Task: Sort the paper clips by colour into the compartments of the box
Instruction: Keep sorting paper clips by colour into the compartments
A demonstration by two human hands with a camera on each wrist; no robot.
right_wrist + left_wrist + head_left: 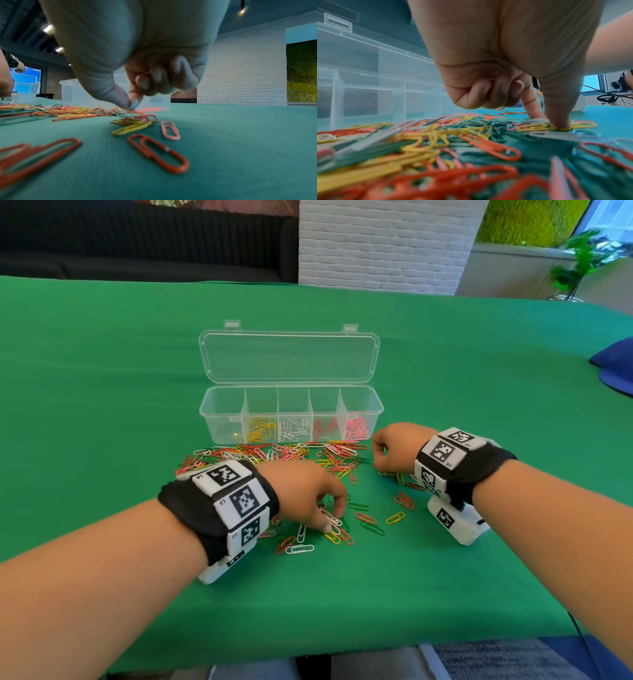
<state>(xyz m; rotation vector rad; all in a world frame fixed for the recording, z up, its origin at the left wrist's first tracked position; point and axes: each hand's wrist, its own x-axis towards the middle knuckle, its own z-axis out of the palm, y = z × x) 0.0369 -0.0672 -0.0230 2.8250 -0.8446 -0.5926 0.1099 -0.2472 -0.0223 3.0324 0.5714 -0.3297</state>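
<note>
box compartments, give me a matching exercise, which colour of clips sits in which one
Column one:
1. leftmost compartment
2. second compartment from the left
3. middle compartment
4. rightmost compartment

Column two:
a. white clips
b. pink clips
c. no clips visible
d. yellow clips

Pairs: 1-c, 2-d, 3-a, 4-b
</note>
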